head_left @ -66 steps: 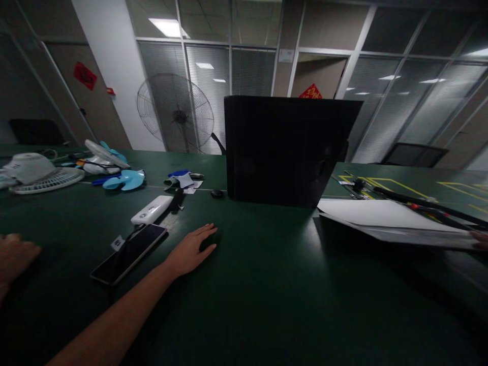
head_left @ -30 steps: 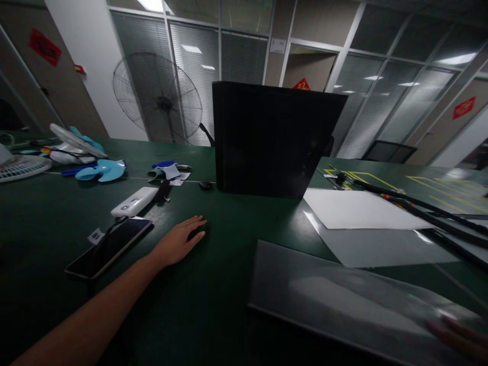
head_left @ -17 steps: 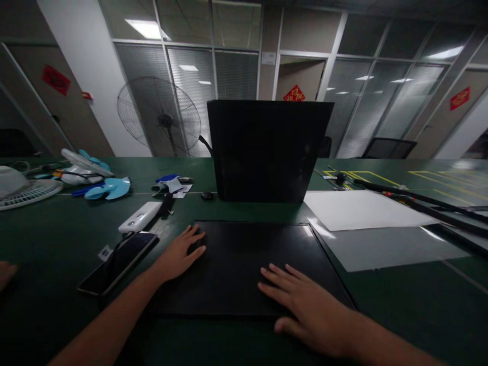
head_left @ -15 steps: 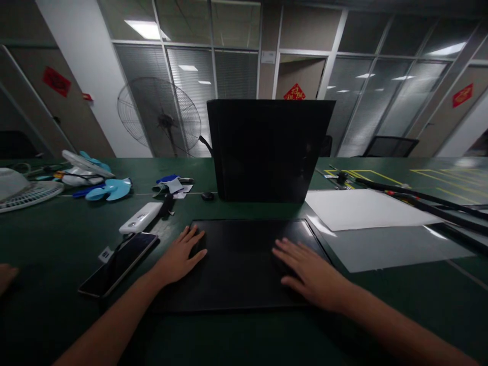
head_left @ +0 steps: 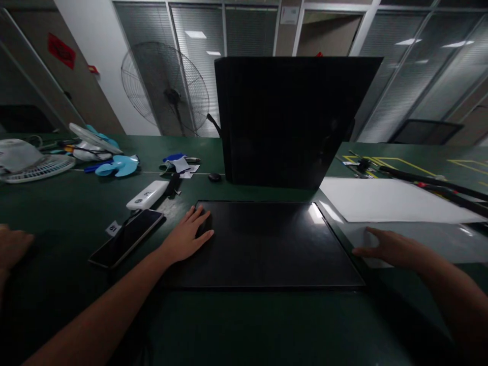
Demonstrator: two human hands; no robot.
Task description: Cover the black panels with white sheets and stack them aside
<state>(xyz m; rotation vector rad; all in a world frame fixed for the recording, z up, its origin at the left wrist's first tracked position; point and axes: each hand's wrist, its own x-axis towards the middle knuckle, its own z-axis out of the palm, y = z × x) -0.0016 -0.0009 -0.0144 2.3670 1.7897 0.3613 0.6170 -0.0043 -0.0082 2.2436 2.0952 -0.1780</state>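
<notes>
A flat black panel (head_left: 263,249) with a thin raised edge lies on the green table. My left hand (head_left: 186,234) rests on the panel's left side with its fingers spread. Off the panel's right edge is my right hand (head_left: 392,249), over a translucent sheet (head_left: 354,233); its thumb and fingers are apart and nothing shows between them. Just beyond that sheet lies a white sheet (head_left: 392,198). Behind the panel stands a large black box-like object (head_left: 293,122).
Left of the panel are a phone (head_left: 129,239), a white power bank-like device (head_left: 148,195) and blue fan blades (head_left: 120,165). Another person's hand (head_left: 15,246) is at the left edge. Dark rods (head_left: 438,185) lie at right. A large standing fan (head_left: 165,86) is behind the table.
My right hand has left the panel's surface and moved right, past its edge. My left hand stays on the panel. The view has tilted down, and the other person's hand shows more.
</notes>
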